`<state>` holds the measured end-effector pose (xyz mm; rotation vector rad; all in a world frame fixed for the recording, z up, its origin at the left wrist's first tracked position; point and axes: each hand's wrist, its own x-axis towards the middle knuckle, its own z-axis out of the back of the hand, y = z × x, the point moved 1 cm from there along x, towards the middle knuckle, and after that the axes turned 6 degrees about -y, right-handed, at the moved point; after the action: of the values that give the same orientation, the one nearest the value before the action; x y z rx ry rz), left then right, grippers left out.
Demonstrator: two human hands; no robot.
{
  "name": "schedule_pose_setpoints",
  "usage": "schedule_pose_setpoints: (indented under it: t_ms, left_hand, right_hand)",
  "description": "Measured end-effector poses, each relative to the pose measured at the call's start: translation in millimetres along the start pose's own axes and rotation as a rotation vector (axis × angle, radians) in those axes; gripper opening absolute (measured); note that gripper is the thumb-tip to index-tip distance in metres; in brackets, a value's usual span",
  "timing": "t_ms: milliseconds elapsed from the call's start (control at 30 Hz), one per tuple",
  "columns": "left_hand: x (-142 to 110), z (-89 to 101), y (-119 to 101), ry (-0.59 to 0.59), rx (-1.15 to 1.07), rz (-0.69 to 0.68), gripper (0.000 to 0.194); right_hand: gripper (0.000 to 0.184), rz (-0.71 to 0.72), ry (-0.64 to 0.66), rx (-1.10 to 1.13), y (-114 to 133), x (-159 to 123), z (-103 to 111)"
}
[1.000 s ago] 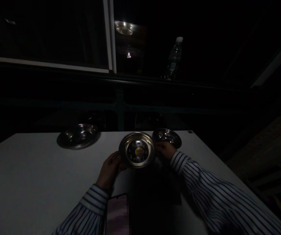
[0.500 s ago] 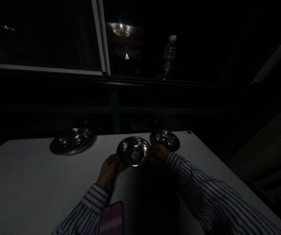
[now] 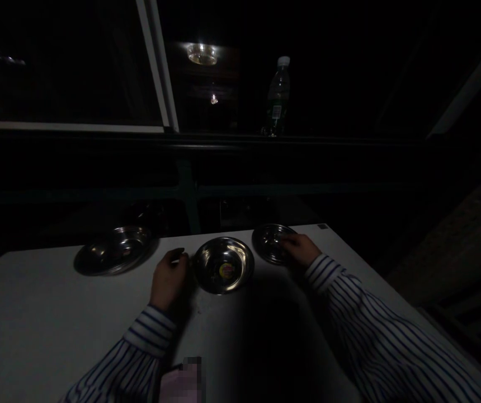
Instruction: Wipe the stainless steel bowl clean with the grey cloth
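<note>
A steel bowl (image 3: 222, 271) with a round sticker inside sits on the white table (image 3: 56, 324) in dim light. My left hand (image 3: 168, 277) rests beside the bowl's left rim, fingers curled, touching or nearly touching it. My right hand (image 3: 300, 248) lies on a smaller steel dish (image 3: 269, 242) at the far right, its fingers over the dish's near edge. Both arms wear striped sleeves.
A wide steel plate (image 3: 114, 256) lies at the table's far left. A phone (image 3: 182, 383) rests at the near edge. A plastic water bottle (image 3: 277, 96) stands on a dark ledge beyond. The table's right edge drops off near the small dish.
The bowl, held tilted in both hands before, now rests flat on the table. My right hand left it and moved right onto the small dish. My left hand stays by the rim.
</note>
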<state>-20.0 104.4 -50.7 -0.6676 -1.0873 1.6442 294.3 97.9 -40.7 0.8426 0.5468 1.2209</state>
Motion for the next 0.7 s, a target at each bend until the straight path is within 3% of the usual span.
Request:
schedule_pose_setpoints:
  t_ms: [133, 300, 500, 700]
  left_hand:
    - [18, -24.6, -31, 0.083, 0.112, -0.146, 0.038]
    - [32, -74.8, -65, 0.369, 0.28, -0.262, 0.032]
    - [42, -129.2, -85, 0.617, 0.472, -0.347, 0.035]
    - [42, -163.8, -87, 0.675, 0.629, -0.321, 0.036]
  right_hand:
    - [0.014, -0.088, -0.161, 0.0, -21, 18, 34]
    - [0.017, -0.17, -0.239, -0.038, -58, 37, 52]
    - [0.019, -0.266, -0.153, -0.111, -89, 53, 49]
    - [0.024, -0.358, -0.029, -0.059, -97, 57, 33]
